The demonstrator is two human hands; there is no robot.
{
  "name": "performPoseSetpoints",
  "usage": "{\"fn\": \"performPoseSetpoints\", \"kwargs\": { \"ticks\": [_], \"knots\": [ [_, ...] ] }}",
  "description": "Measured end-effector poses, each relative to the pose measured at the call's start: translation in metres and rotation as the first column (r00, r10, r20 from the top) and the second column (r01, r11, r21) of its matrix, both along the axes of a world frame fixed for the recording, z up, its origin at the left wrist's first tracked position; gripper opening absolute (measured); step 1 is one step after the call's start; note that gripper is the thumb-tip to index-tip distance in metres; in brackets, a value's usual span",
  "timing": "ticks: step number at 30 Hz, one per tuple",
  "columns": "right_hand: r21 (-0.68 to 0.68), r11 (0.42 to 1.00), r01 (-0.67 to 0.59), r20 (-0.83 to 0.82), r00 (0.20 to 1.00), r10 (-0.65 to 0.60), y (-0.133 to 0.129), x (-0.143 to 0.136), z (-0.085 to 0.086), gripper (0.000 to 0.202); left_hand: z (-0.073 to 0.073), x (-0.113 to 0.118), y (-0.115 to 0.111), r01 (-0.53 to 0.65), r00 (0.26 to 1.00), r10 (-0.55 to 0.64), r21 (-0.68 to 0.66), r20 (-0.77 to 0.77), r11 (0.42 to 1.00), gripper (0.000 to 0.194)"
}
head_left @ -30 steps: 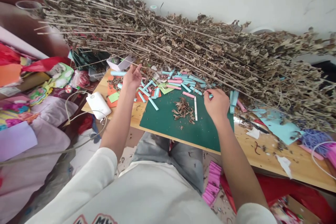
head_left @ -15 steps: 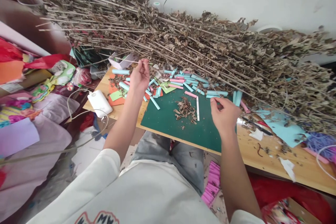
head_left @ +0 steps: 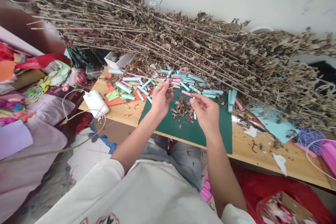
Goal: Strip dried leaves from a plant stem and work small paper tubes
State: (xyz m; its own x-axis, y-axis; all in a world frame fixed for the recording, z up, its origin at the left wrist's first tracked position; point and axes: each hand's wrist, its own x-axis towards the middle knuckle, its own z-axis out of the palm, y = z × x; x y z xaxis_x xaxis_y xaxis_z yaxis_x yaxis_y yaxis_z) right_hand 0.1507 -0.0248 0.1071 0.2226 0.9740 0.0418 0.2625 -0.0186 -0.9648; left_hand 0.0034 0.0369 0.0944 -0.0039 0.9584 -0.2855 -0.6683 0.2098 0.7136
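My left hand (head_left: 162, 99) pinches a thin pale stick (head_left: 143, 77), which crosses above the paper rolls at a slant. My right hand (head_left: 206, 113) is close by on the right, thumb and forefinger pressed together; what they hold, if anything, is too small to make out. Beneath the hands lies a green cutting mat (head_left: 217, 131) with a small heap of crumbled dry leaves (head_left: 181, 107). A pink paper roll (head_left: 186, 93) lies just beyond the right fingertips. A white roll (head_left: 195, 116) is partly hidden by that hand.
Several blue paper rolls (head_left: 127, 88) and pink ones litter the wooden table (head_left: 120, 115). Behind them is a large pile of dried leafy stalks (head_left: 168, 38). A white power bank (head_left: 96, 103) with a cable sits left; a black pen (head_left: 252, 123) and blue paper (head_left: 273, 120) lie right.
My left hand has moved right and down with the thin stick, to above the mat. My right hand has moved left, over the white roll, so both hands are nearer each other.
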Motion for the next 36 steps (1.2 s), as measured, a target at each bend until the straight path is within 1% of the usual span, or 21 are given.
{"fn": "performPoseSetpoints", "kwargs": {
  "ticks": [2,4,8,11,13,15,17,20,22,24,25,26,27,28,29,31,32,33,34,35,36],
  "knots": [
    [-0.035,0.998,-0.059,-0.126,0.990,0.055,0.008,-0.010,-0.004,0.051,-0.007,0.003,-0.007,0.024,0.999,-0.024,-0.006,-0.024,1.000,0.020],
    [-0.050,0.995,-0.087,-0.239,0.968,0.073,0.016,-0.021,-0.009,0.054,-0.014,0.008,-0.015,0.063,0.997,-0.064,-0.018,-0.037,0.998,0.023],
    [0.002,1.000,0.006,-0.406,0.914,-0.005,0.026,-0.044,-0.019,0.031,-0.024,0.014,-0.029,0.124,0.991,-0.124,0.005,-0.048,0.992,0.026],
    [0.013,0.998,0.065,-0.467,0.883,-0.051,0.024,-0.045,-0.022,0.024,-0.026,0.006,-0.037,0.157,0.981,-0.154,0.009,-0.115,0.988,0.029],
    [0.015,0.995,0.094,-0.468,0.880,-0.076,0.016,-0.034,-0.021,0.023,-0.025,-0.006,-0.041,0.142,0.963,-0.131,0.031,-0.236,0.989,0.031],
    [0.033,0.989,0.146,-0.469,0.876,-0.114,0.003,-0.015,-0.018,0.022,-0.025,-0.024,-0.041,0.105,0.930,-0.058,0.110,-0.363,0.988,0.031],
    [0.059,0.973,0.223,-0.488,0.857,-0.167,-0.016,0.008,-0.015,0.020,-0.026,-0.042,-0.038,0.067,0.910,-0.001,0.145,-0.415,0.987,0.029],
    [0.065,0.945,0.320,-0.509,0.825,-0.244,-0.049,0.044,-0.014,0.018,-0.029,-0.062,-0.028,0.020,0.892,0.044,0.137,-0.450,0.990,0.029],
    [0.051,0.923,0.381,-0.508,0.806,-0.304,-0.073,0.065,-0.017,0.020,-0.032,-0.065,-0.021,0.022,0.885,0.052,0.153,-0.463,0.988,0.033],
    [0.037,0.900,0.434,-0.510,0.783,-0.356,-0.096,0.081,-0.022,0.022,-0.035,-0.060,-0.016,0.051,0.857,0.058,0.197,-0.511,0.979,0.041],
    [0.027,0.890,0.455,-0.516,0.769,-0.378,-0.107,0.087,-0.025,0.022,-0.036,-0.057,-0.015,0.085,0.825,0.059,0.227,-0.562,0.970,0.044],
    [0.018,0.879,0.476,-0.528,0.751,-0.396,-0.119,0.093,-0.028,0.022,-0.036,-0.053,-0.015,0.137,0.772,0.063,0.262,-0.633,0.955,0.045],
    [0.007,0.874,0.487,-0.544,0.735,-0.405,-0.129,0.098,-0.030,0.021,-0.036,-0.049,-0.016,0.213,0.692,0.072,0.299,-0.718,0.930,0.043],
    [-0.005,0.865,0.502,-0.567,0.711,-0.416,-0.140,0.103,-0.033,0.020,-0.035,-0.045,-0.018,0.307,0.590,0.099,0.337,-0.801,0.890,0.040],
    [-0.014,0.854,0.520,-0.593,0.683,-0.426,-0.150,0.108,-0.035,0.019,-0.034,-0.042,-0.020,0.413,0.476,0.152,0.373,-0.866,0.831,0.037],
    [-0.024,0.823,0.567,-0.650,0.617,-0.444,-0.170,0.118,-0.039,0.019,-0.031,-0.038,-0.028,0.627,0.271,0.312,0.413,-0.911,0.660,0.033],
    [-0.030,0.810,0.586,-0.674,0.586,-0.450,-0.180,0.124,-0.041,0.019,-0.029,-0.037,-0.033,0.714,0.205,0.395,0.413,-0.896,0.566,0.030],
    [-0.041,0.799,0.600,-0.690,0.561,-0.457,-0.189,0.130,-0.043,0.021,-0.027,-0.034,-0.039,0.779,0.161,0.466,0.402,-0.870,0.482,0.028],
    [-0.057,0.791,0.609,-0.696,0.545,-0.469,-0.198,0.136,-0.045,0.023,-0.025,-0.032,-0.045,0.824,0.133,0.519,0.386,-0.844,0.416,0.025],
    [-0.074,0.782,0.619,-0.689,0.535,-0.489,-0.207,0.141,-0.046,0.025,-0.024,-0.028,-0.052,0.849,0.113,0.557,0.371,-0.822,0.376,0.024],
    [-0.088,0.770,0.632,-0.665,0.539,-0.518,-0.215,0.146,-0.047,0.027,-0.023,-0.024,-0.060,0.864,0.095,0.581,0.357,-0.809,0.355,0.026]
  ]
}}
